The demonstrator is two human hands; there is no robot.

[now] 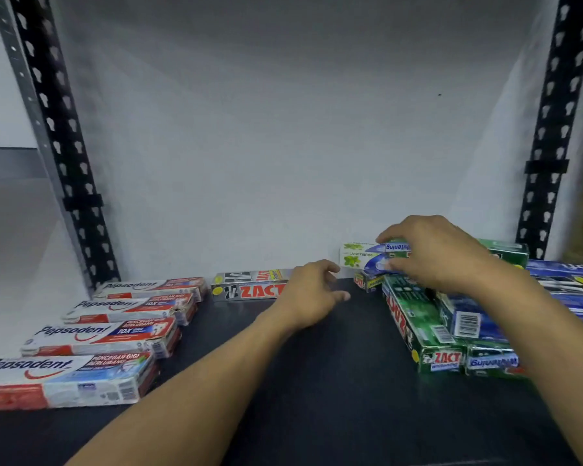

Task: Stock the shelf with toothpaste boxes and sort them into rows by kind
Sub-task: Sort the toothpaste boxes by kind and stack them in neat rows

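Note:
My right hand grips a green and white mint toothpaste box at the back right of the dark shelf, above a heap of green Zact boxes. My left hand hovers with loosely spread fingers over the shelf's middle and holds nothing. Just behind it lies a silver Zact box against the back wall. Several red and white Pepsodent boxes lie in a row along the left side.
Blue toothpaste boxes are piled at the far right. Black perforated uprights stand at the back left and at the back right of the shelf. A white wall closes the back.

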